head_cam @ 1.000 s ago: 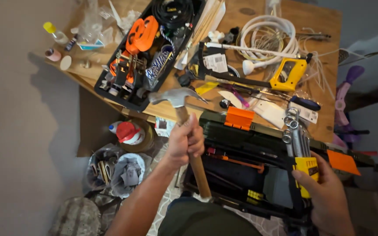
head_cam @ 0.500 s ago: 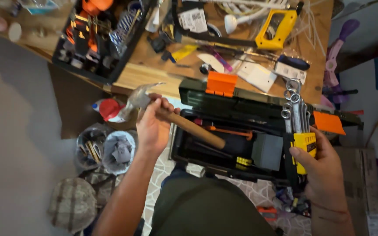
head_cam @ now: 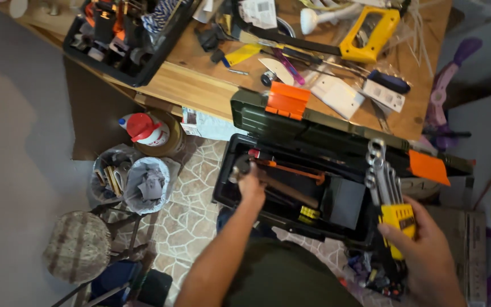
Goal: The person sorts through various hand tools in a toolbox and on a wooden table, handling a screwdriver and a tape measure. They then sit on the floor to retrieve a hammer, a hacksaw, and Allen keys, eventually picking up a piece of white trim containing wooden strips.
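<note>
Lowered since a second ago, when it was raised over the desk edge, the hammer [head_cam: 282, 187] now lies inside the open black toolbox [head_cam: 291, 222], head toward the box's left wall, wooden handle slanting right across the tray. Left of the box, on the tiled floor, stand a red-capped bottle [head_cam: 146, 129] and a bucket of rags [head_cam: 146, 183]. The left hand [head_cam: 251, 185] has its grip clenched around the hammer just behind the head. The toolbox lid [head_cam: 336, 128] leans against the desk's [head_cam: 200, 85] near edge. Farther right, the right hand [head_cam: 424, 256] grips a yellow holder of wrenches [head_cam: 387, 193] over the box's right end.
</note>
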